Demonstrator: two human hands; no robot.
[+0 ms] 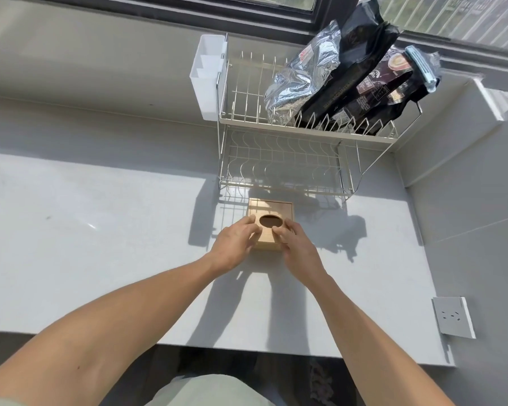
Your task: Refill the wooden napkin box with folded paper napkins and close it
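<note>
Wooden napkin box [272,212] sitting on the table [100,244], just before the dish rack [291,159]. Left hand [235,241] and right hand [294,244] bracketing its lid [285,210], fingers spread, gripping nothing yet, likely steadying it for opening. No napkins showing.

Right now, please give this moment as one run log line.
left hand: on box lid | right hand: on box lid | wooden napkin box: on counter | napkins: none visible

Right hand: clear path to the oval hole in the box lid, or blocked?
Probably yes. The right hand already rests on the wooden box lid, its fingers beside the oval hole. The left hand sits on the other side; nothing covers the hole.
</note>
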